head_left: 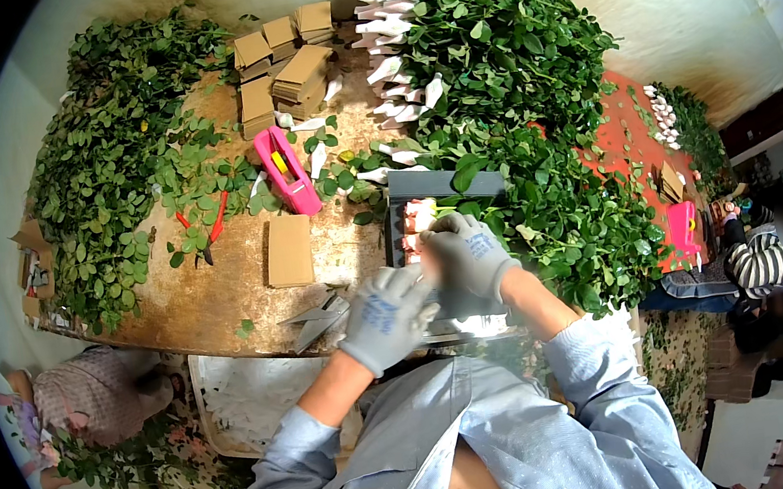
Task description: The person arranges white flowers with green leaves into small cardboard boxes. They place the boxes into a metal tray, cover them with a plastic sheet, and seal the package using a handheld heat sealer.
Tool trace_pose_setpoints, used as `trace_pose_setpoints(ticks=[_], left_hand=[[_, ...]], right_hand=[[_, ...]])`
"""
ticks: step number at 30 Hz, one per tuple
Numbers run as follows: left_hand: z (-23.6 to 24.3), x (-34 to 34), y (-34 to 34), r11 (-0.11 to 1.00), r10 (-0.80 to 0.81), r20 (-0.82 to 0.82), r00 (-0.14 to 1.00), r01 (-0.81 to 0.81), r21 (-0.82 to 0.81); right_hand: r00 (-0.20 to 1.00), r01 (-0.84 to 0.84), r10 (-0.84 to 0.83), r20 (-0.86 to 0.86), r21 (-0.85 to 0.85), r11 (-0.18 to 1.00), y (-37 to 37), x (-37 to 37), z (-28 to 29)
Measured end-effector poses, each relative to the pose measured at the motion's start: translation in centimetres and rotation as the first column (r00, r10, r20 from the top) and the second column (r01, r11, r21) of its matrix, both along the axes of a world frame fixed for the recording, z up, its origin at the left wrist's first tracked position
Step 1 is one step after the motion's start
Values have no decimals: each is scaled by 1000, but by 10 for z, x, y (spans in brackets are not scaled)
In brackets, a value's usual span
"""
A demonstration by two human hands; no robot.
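- At 12 o'clock: pink roses [418, 214] in grey tray [425, 184], walls prob. keep heads aligned.
- R hand [470, 252], L hand [388, 312]: fingers curled, grip can't tell.
- Tape dispenser [298, 190], 11 o'clock, likely for reach.

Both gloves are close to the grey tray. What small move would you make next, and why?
I'd probably use the right hand to even up the rose heads in the grey tray: its fingers are right beside them, and the heads are bunched toward the tray's left side. The left hand is near too, though blur hides what its fingertips touch.
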State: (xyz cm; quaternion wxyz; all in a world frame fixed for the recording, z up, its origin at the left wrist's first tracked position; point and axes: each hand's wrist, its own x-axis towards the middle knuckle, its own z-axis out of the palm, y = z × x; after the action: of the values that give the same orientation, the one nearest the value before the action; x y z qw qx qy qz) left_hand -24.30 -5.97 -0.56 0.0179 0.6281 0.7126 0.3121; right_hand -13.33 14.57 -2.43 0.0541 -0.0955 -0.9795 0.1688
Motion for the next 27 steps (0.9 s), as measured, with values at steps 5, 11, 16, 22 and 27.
trace_pose_setpoints(ticks=[5, 11, 16, 22, 27], left_hand=[[-41, 18, 31, 984, 36, -153, 987, -62, -165], [-57, 23, 33, 974, 71, -216, 974, -114, -194], [-56, 21, 35, 980, 70, -187, 980, -102, -171], [-61, 18, 32, 987, 86, -215, 973, -112, -112], [-57, 21, 31, 981, 76, -231, 970, -114, -155]], right_hand=[[976, -63, 19, 215, 199, 978, 4, -8, 17], [961, -215, 147, 235, 301, 929, 18, -3, 9], [961, -277, 257, 103, 368, 888, 28, -5, -6], [934, -353, 344, 96, 409, 842, 35, -10, -10], [930, -355, 365, 46, 376, 856, 38, -6, -12]])
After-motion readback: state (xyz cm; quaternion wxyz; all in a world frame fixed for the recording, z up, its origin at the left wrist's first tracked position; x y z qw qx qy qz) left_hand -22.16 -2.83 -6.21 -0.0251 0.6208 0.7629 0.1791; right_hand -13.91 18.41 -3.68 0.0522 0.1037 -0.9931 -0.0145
